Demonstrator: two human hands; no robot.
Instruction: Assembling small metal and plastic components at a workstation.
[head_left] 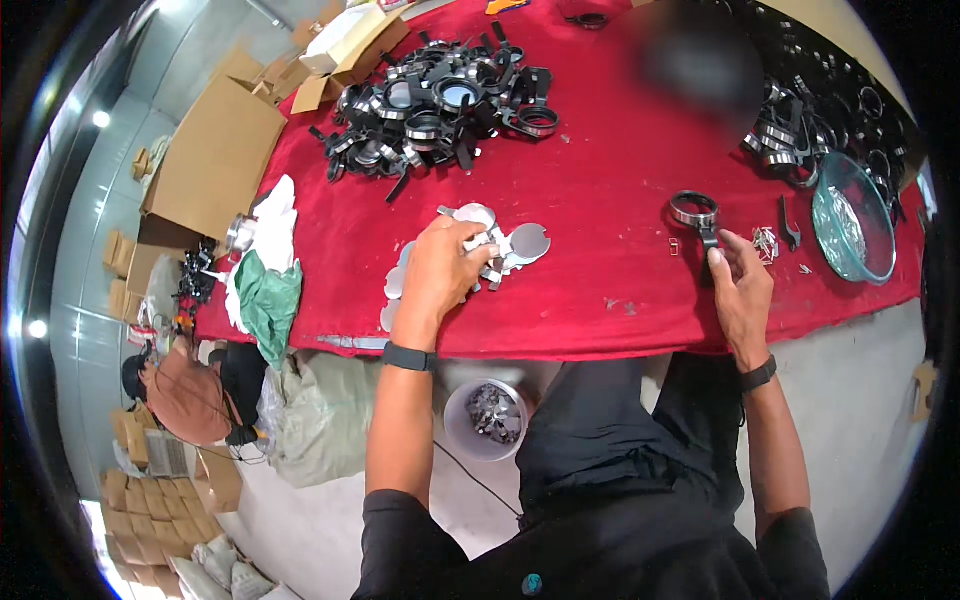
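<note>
My left hand (442, 265) is on a small pile of flat grey discs with tabs (529, 241), its fingers bent and pinched around one of them; exactly how it grips is partly hidden. Further right, my right hand (743, 287) grips the black handle of a ring-shaped piece (694, 210) that resembles a magnifying glass. Thumb and fingers close on the handle's lower end, and the ring points away from me. Just beside this hand lie small metal pins (766, 245) and a dark flat tool (789, 224).
A heap of similar black ring pieces (430, 110) covers the far left of the red cloth (600, 160). A clear bowl (855, 220) stands at the right, by more parts. White and green cloths (270, 300) hang at the left edge. Below sits a bucket (460, 430); a person (190, 395) crouches left.
</note>
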